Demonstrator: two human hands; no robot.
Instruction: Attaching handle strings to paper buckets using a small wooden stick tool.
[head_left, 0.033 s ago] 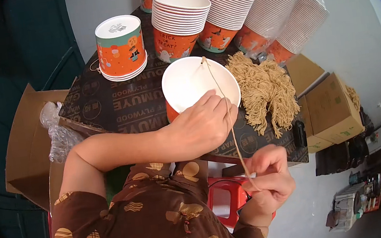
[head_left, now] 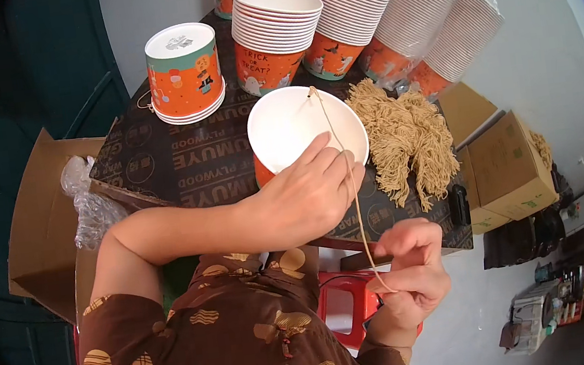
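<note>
A paper cup point(head_left: 284, 121) with a white inside and orange outside stands mouth up at the table's near edge. My left hand point(head_left: 308, 195) reaches across its front, fingers curled at the near right rim; what its fingertips do below the rim is hidden. A thin tan cord point(head_left: 360, 218) is fixed through the cup's far wall near the rim. It runs past my left fingers, down to my right hand point(head_left: 416, 269), which pinches its lower end off the table's front edge. Beside the cup, on the right, lies a heap of tan cords point(head_left: 403, 136).
An upside-down cup stack point(head_left: 184, 75) stands at the back left. Several upright cup stacks point(head_left: 278, 31) line the back of the dark plywood table point(head_left: 209, 160). Cardboard boxes point(head_left: 512, 163) stand at right, another open box point(head_left: 42, 228) at left with clear plastic. Below is a red stool point(head_left: 344, 307).
My left index finger has straightened a little over the cup's mouth. My right fingers have shifted slightly, and the cord bows a bit more. The cup has not moved.
</note>
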